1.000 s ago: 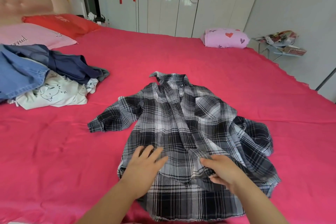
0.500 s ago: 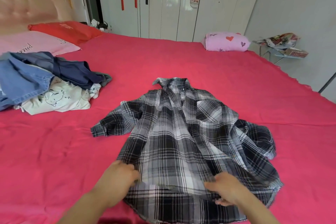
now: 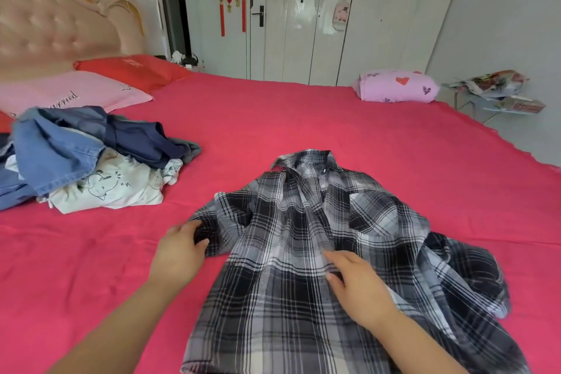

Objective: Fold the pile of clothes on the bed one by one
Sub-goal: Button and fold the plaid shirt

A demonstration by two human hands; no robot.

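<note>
I see my left hand (image 3: 179, 255) pinching a sleeve of the plaid shirt (image 3: 273, 328) spread on the red bed (image 3: 303, 118), my right hand (image 3: 359, 288) resting flat and relaxed on its front, the clothes pile (image 3: 60, 155) farther left.

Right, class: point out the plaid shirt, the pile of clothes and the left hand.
plaid shirt (image 3: 273, 297), head view, on its front panel.
pile of clothes (image 3: 60, 155), head view, on the blue denim.
left hand (image 3: 179, 255), head view, on its back.
</note>
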